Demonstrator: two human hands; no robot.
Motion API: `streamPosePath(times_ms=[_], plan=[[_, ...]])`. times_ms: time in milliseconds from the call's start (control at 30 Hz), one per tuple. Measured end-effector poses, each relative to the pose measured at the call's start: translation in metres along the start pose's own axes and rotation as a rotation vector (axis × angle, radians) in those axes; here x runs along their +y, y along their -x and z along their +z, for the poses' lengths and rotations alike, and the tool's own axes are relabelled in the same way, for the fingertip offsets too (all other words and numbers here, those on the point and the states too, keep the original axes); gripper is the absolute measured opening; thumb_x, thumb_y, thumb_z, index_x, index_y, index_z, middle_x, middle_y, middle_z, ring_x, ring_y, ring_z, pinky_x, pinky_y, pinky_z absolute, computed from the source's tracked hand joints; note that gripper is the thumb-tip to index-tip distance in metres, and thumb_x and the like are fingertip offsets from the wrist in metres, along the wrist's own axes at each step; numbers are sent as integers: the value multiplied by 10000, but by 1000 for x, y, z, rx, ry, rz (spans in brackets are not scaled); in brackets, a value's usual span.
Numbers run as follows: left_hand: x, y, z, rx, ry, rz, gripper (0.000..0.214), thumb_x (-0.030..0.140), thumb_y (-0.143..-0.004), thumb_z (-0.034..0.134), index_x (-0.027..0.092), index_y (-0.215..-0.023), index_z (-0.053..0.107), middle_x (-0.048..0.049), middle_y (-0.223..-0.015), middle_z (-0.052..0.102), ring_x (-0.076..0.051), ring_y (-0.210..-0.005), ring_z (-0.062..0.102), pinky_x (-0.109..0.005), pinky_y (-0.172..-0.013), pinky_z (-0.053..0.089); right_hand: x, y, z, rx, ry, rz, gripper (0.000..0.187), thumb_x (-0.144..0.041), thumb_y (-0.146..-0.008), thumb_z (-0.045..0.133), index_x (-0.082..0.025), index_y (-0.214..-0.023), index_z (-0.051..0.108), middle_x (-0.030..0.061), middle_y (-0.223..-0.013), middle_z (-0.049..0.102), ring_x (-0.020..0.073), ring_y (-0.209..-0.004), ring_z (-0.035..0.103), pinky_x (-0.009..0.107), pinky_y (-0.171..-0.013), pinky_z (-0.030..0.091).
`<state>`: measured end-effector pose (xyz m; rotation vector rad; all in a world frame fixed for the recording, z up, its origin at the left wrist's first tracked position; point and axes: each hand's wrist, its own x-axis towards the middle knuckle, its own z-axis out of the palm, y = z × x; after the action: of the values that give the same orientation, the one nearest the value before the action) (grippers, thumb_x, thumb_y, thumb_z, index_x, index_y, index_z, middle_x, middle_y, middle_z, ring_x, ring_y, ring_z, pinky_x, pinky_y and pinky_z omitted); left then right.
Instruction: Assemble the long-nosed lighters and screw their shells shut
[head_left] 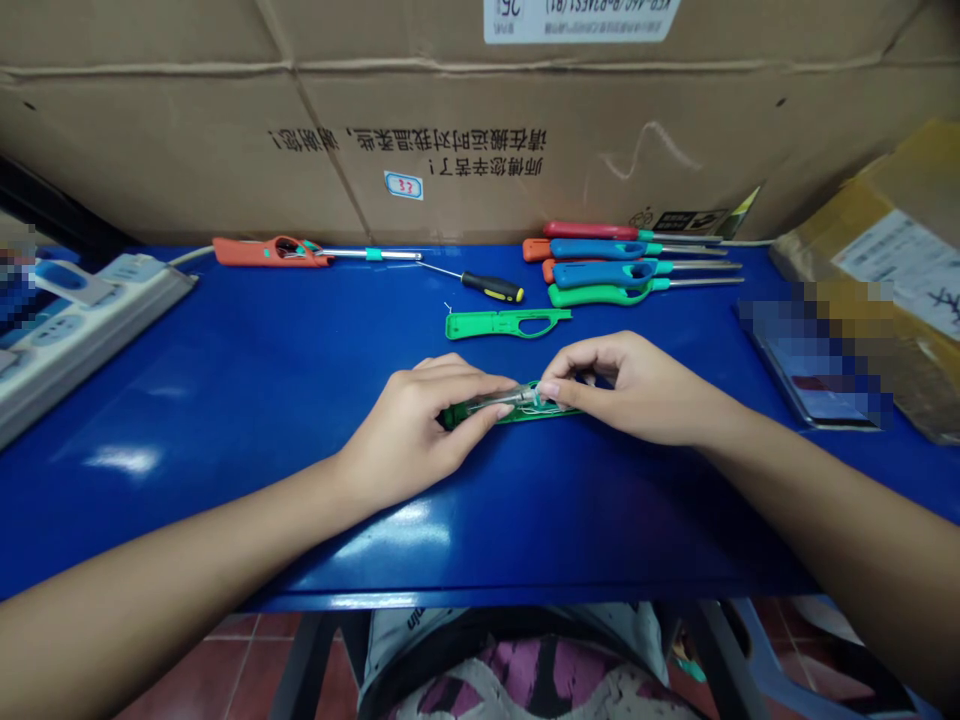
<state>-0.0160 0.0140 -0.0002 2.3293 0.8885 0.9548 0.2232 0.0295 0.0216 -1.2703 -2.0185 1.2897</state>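
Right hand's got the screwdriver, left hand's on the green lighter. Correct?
No, the right hand doesn't have the screwdriver. The head view shows the screwdriver lying on the table beside the orange lighter, while the right hand is on the green lighter. The left hand is on the green lighter, as you said.

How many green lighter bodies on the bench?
3: a lighter body between the left hand and right hand, an open half-shell mid-bench, one lowest in the far stack. Stack may hide more.
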Motion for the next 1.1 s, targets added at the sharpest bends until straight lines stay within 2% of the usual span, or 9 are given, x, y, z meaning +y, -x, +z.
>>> streamPosePath(times_ms=[233,367,433,567,700,833,900,1000,1100], plan=[[0,0,-1,-25,-8,-39,186,230,-948,660,193,-1102,756,-59,-995,789,-184,-876,706,-332,-836,575,4,-1,5,42,43,-13,199,-364,-874,655,-181,-805,688,5,-732,656,140,-676,563,281,-630,432],[1,-1,-2,-39,-9,-68,195,230,-946,663,198,-1116,752,-64,-1012,759,-172,-896,703,-293,-811,574,8,0,11,197,195,-189,231,-393,-853,718,-203,-965,648,23,-886,670,160,-795,583,292,-706,450],[1,-1,-2,-31,0,-67,205,221,-938,675,196,-1130,743,-64,-1018,729,-160,-897,690,-274,-798,568,9,0,14,184,262,-286,280,-375,-840,748,-208,-1034,635,37,-963,684,176,-865,602,303,-759,464],[0,-2,0,-30,35,-76,197,215,-923,704,179,-1116,690,-41,-1007,715,-133,-871,667,-257,-815,559,8,1,18,143,364,-405,167,-234,-909,667,-205,-1073,651,46,-1021,736,190,-951,647,339,-859,453],[0,-2,1,-8,81,-119,200,215,-904,731,163,-1071,636,-21,-969,706,-110,-833,656,-228,-794,550,7,2,19,169,363,-441,122,-252,-928,661,-219,-1042,687,41,-1028,769,202,-976,667,356,-875,438],[0,-2,0,-16,100,-139,241,258,-893,747,178,-1078,614,-17,-960,701,-121,-836,664,-245,-794,553,6,2,17,166,385,-465,106,-267,-946,647,-227,-1020,711,41,-991,772,201,-952,673,360,-849,422],[0,-2,-2,-40,34,-128,363,334,-859,783,190,-1135,597,-26,-1004,697,-149,-885,665,-279,-821,551,7,2,16,180,394,-469,102,-257,-945,647,-228,-1010,719,37,-976,769,198,-939,674,364,-847,415],[0,-4,-10,-137,-197,-97,566,466,-795,811,205,-1231,561,-58,-1126,681,-233,-1009,641,-390,-896,521,7,3,13,219,424,-472,97,-240,-941,641,-230,-1001,716,36,-973,769,205,-938,673,377,-864,412],[0,-6,-18,-265,-387,-93,488,422,-803,766,200,-1194,576,-74,-1124,682,-287,-1014,624,-450,-881,497,8,3,9,247,456,-488,77,-234,-931,644,-234,-976,707,35,-952,771,214,-921,666,386,-865,418]])
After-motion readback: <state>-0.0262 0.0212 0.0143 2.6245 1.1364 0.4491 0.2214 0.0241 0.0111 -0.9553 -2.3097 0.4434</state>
